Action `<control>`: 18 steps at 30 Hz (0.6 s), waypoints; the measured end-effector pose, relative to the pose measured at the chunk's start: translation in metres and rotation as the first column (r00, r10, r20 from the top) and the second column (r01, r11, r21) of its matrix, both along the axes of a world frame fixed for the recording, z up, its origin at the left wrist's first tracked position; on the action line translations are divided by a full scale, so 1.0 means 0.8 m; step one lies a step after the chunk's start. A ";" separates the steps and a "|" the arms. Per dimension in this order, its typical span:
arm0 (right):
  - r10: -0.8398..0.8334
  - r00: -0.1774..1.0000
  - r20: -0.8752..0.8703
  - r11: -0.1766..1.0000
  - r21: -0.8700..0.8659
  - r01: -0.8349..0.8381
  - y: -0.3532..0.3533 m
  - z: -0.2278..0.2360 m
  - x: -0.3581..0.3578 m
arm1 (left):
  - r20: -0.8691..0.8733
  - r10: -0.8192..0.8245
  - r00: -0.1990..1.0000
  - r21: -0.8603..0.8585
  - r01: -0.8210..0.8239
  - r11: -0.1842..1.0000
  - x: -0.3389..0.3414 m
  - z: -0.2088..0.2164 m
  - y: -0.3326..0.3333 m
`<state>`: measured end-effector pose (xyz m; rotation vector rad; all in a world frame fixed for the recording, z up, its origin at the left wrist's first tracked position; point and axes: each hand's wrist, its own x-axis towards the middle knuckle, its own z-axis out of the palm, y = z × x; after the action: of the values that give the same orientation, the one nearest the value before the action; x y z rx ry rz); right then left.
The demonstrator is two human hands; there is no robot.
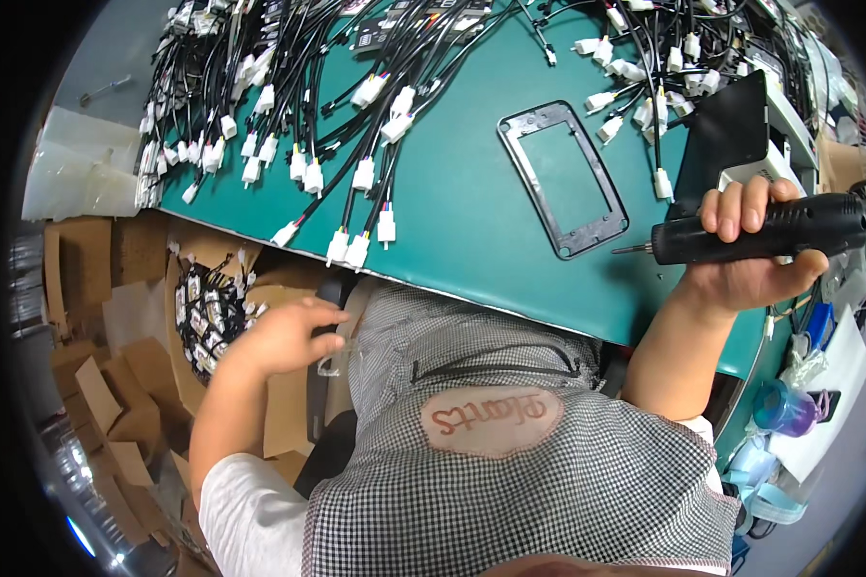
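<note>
Plainly unsteadied, the black frame (592,235) near the tabletop's (452,212) front edge could skid or scratch if the power screwdriver (787,227), wrapped tightly in the right hand (752,277), slips; the left hand (293,337), half-curled beyond that edge, seems empty.

The left forearm (229,409) rose from the lower left of the frame, and the left hand (289,338) bent at the wrist toward the middle, its fingers loosely curved rightward with the thumb a little apart below them. At the right of the frame, the right forearm (681,351) slanted up to the right hand (741,281), which lay palm upward in a wrapped grip, 4 fingertips (731,213) curled over from above and the thumb stretched out rightward.
</note>
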<state>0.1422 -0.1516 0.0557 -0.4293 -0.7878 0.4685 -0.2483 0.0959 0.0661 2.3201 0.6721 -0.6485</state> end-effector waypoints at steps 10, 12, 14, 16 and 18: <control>-0.087 0.996 -0.006 0.996 0.013 0.087 0.004 0.000 0.004 | 0.639 -0.617 0.460 0.535 0.311 0.786 0.247 0.036 -0.015; -0.109 0.994 -0.022 0.994 0.009 0.109 0.002 0.003 0.004 | 0.596 -0.737 0.320 0.609 0.417 0.674 0.285 -0.007 -0.019; -0.111 0.993 -0.035 0.994 0.011 0.112 0.000 0.002 0.007 | 0.559 -0.748 0.358 0.590 0.462 0.662 0.293 -0.026 -0.024; -0.115 0.992 -0.046 0.993 0.018 0.116 0.001 0.001 0.008 | 0.534 -0.757 0.376 0.596 0.467 0.653 0.292 -0.032 -0.033; -0.133 0.989 -0.070 0.991 0.020 0.135 -0.002 0.003 0.004 | 0.524 -0.770 0.365 0.630 0.442 0.639 0.277 -0.030 -0.056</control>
<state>0.1457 -0.1533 0.0578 -0.4382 -0.6930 0.3458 -0.0264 0.0508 0.0420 2.8698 -0.6264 0.3031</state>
